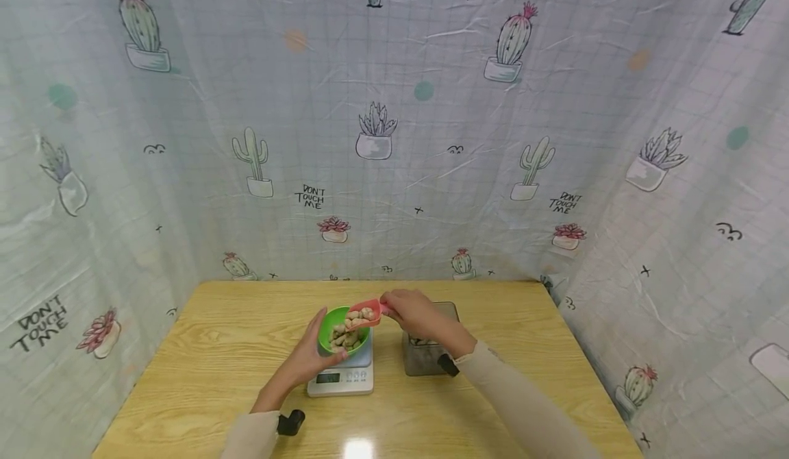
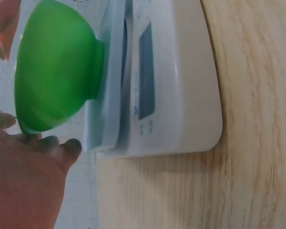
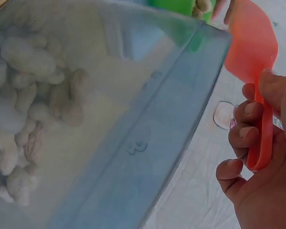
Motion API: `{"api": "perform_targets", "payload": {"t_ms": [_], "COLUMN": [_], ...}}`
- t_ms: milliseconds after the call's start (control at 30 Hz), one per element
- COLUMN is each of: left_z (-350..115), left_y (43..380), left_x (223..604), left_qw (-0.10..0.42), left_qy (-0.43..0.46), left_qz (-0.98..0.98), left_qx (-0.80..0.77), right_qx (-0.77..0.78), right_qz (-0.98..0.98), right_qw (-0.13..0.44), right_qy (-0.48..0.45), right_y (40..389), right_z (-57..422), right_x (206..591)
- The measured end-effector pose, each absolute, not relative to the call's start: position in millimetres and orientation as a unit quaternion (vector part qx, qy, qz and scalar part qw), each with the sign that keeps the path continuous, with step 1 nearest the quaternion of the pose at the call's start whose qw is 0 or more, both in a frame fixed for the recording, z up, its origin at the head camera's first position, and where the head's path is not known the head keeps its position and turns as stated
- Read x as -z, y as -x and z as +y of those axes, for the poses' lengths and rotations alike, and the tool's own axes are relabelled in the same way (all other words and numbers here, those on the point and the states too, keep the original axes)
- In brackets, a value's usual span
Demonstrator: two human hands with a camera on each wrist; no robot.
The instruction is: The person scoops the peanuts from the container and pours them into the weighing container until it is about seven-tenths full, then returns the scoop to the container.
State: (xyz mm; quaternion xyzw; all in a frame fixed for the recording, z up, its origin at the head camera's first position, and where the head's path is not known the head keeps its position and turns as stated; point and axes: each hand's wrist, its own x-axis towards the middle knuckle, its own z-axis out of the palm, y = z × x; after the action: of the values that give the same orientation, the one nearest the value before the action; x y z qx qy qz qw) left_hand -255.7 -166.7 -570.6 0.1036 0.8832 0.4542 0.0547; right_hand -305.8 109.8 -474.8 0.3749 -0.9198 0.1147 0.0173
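Note:
A green bowl (image 1: 331, 320) with peanuts (image 1: 345, 339) in it stands on the platform of a white kitchen scale (image 1: 340, 388). My left hand (image 1: 306, 357) holds the bowl from its left side, thumb near the front rim and fingers towards the back. In my right hand (image 1: 414, 313) is the handle of a red scoop (image 3: 252, 43). Several peanuts (image 1: 359, 317) lie in the scoop, whose front end is over the bowl's right rim. Beneath the right forearm, a translucent box (image 1: 422, 363) also contains peanuts (image 3: 28, 57); the arm partly hides it.
The wooden table (image 1: 203, 356) carries the scale and the box side by side. A cloth with printed cacti (image 1: 431, 192) hangs behind the table and along both sides. Dark wrist mounts (image 1: 291, 423) sit at both wrists.

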Motion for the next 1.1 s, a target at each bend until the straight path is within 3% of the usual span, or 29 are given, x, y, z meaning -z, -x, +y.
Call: {"api": "perform_targets", "payload": {"t_ms": [333,1100], "left_z": [-165.3,-170.3], "left_y": [260.7,267.5], "left_x": [576.4,573.9], "left_qw": [0.069,0.074], "left_qy": [-0.090,-0.086], "left_qz": [0.880,0.881], "left_qx": [-0.461,-0.459], "right_qx": [0.005,0.273], "right_qz": [-0.916,-0.867], "right_qw": [0.038,0.048], "right_qy": [-0.399,-0.414], "right_y": [310.4,310.7], "right_z": [94.2,46.5], "right_x": [471.5,409.0]}}
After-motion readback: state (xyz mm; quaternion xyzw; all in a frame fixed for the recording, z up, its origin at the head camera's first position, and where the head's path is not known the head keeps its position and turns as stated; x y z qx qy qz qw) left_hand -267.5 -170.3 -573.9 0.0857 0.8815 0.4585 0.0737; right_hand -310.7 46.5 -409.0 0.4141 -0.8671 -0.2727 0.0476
